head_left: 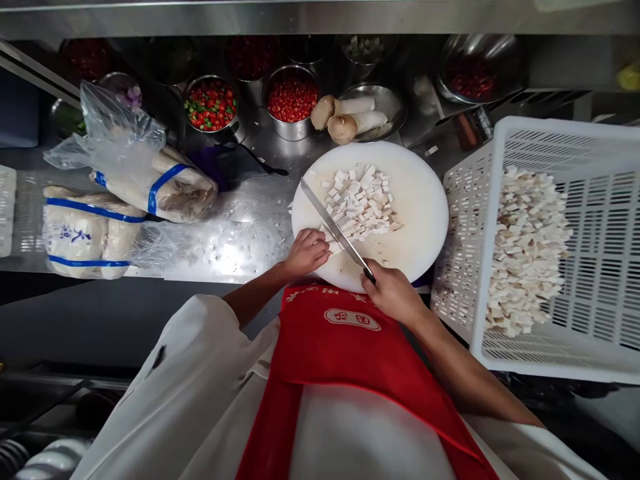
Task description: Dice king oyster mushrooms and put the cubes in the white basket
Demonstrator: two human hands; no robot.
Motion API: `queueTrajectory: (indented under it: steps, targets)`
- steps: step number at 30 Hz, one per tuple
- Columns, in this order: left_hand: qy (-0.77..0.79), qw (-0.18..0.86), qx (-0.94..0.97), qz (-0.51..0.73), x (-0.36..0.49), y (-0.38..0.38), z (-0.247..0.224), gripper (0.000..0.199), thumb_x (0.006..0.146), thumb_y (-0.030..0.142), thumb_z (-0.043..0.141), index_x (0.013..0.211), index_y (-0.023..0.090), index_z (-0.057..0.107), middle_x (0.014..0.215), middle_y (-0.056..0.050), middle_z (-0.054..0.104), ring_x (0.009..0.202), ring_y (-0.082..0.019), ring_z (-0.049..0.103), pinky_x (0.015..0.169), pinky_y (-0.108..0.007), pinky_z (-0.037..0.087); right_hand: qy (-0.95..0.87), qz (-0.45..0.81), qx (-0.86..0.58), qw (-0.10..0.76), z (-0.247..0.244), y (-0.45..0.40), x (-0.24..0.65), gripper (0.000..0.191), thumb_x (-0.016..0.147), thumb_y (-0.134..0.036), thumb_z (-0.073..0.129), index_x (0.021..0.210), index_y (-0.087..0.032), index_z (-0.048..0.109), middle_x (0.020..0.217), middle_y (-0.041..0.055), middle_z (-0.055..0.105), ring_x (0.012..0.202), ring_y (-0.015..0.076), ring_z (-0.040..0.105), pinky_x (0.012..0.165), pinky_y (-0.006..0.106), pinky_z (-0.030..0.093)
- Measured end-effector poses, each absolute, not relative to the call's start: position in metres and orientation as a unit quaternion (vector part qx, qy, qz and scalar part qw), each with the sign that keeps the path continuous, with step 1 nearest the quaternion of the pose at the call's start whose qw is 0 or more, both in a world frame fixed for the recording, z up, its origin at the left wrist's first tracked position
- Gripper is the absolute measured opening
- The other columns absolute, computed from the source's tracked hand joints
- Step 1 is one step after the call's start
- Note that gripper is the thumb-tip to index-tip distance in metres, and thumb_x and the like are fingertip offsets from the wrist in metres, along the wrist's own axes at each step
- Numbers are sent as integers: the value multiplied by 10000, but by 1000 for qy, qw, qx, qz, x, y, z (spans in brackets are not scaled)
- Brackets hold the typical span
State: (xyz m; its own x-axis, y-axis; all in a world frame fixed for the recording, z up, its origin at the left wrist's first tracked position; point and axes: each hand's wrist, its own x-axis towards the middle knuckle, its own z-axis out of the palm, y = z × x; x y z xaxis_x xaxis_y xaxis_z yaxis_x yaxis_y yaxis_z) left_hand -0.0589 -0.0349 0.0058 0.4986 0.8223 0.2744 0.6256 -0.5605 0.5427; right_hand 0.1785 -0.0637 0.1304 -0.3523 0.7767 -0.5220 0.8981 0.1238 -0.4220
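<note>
My right hand [393, 290] is closed around the black handle of a knife [334, 227], whose blade slants up and left over a round white cutting board [423, 200]. My left hand [307, 252] rests at the board's lower left edge, fingers bent together on white mushroom pieces [334, 249] beside the blade. Diced white mushroom [363, 200] lies in a heap on the board beyond the knife. Behind the board, whole mushrooms [357, 120] rest on a metal plate [393, 103].
A white plastic basket [487, 247] holding diced mushroom [527, 253] stands at the right. Bagged mushrooms [85, 230] lie at the left. Bowls of chopped red peppers [293, 100] and mixed peppers [210, 105] stand behind, below a metal shelf edge [320, 19].
</note>
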Motion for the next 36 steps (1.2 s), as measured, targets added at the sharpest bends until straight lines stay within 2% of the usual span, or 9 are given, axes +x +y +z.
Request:
queueTrajectory:
  steps: [3,7,10,17,21,24,27,32,36]
  targets:
    - [434,198,840,259,-60,-41,0,175,933,347,554,888,206,647,1021,-66,632,1015,-205,535,910,-381,442,736,-362,560,114,142,-78,184,273,957,-279,423,1171,-183,562,884,83,742,803,255,685,658,293,368]
    - [422,218,850,230,-58,-40,-7,186,947,351,531,922,216,658,1013,-57,644,1039,-207,533,936,-382,442,728,-360,561,158,119,-76,166,254,940,-230,429,1131,-167,583,902,108,744,798,257,682,649,298,353]
    - [411,220,854,230,-60,-41,-6,190,952,347,525,940,216,663,1057,-57,648,1069,-203,531,967,-382,436,736,-351,567,119,106,-65,154,241,946,-243,424,1104,-178,595,933,105,744,832,249,680,675,292,363]
    - [459,219,827,239,-68,-58,-2,198,945,353,530,919,225,679,1034,-62,658,1059,-202,549,958,-397,440,738,-381,550,86,136,-79,174,273,951,-272,429,1171,-191,568,901,84,742,824,254,680,684,291,376]
    - [451,230,837,207,-65,-61,-9,210,933,388,546,931,229,684,1047,-67,658,1069,-218,542,954,-413,435,728,-385,556,115,114,-84,162,242,931,-233,440,1112,-172,590,879,98,733,795,251,672,677,294,378]
    - [439,217,850,194,-62,-56,-13,207,951,349,519,946,217,679,1047,-66,656,1054,-211,545,942,-396,442,723,-391,566,69,99,-78,152,257,930,-245,435,1107,-173,607,856,90,724,793,245,664,687,294,394]
    - [450,201,848,195,-60,-46,-11,213,972,310,485,991,199,666,1051,-71,646,1051,-204,548,937,-376,455,708,-441,551,-15,108,-75,160,379,904,-230,450,1258,-188,575,885,56,714,802,222,651,717,286,433]
    - [510,163,805,254,-52,-25,23,209,966,305,485,931,182,649,987,-82,628,991,-206,555,903,-376,472,725,-460,490,-148,131,-82,207,699,846,-138,431,1532,-202,312,1042,52,643,936,194,614,877,304,471]
    - [537,123,770,321,-26,-4,80,254,972,385,467,964,190,629,1007,-93,611,1018,-214,556,928,-388,468,785,-357,499,-81,130,-81,238,673,879,-163,422,1542,-223,326,1161,100,577,1006,230,605,891,345,474]
